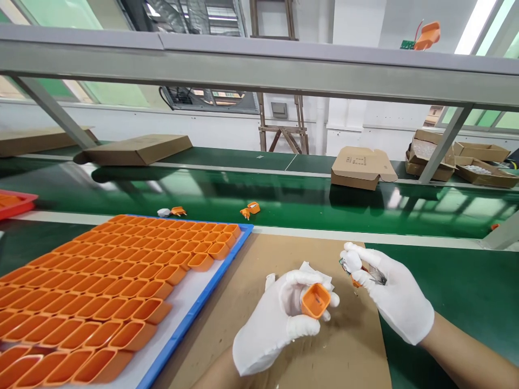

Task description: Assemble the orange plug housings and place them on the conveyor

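Note:
My left hand (279, 319), in a white glove, holds a small orange cup (315, 300) with its open side facing the camera. To its right, my right hand (389, 289), also gloved, grips a small assembly (357, 270) with green, white and orange parts; its details are partly covered by the fingers. The two hands are apart, above a brown cardboard sheet (259, 259). At the left, many orange cups (133, 270) stand in rows in a blue-edged tray (211, 287).
Small orange pieces (250, 209) and a white piece (164, 213) lie on the green belt (300, 213) behind the tray. Cardboard boxes (360, 165) sit farther back. A grey beam (259, 70) crosses above. A red tray (18, 206) is at far left.

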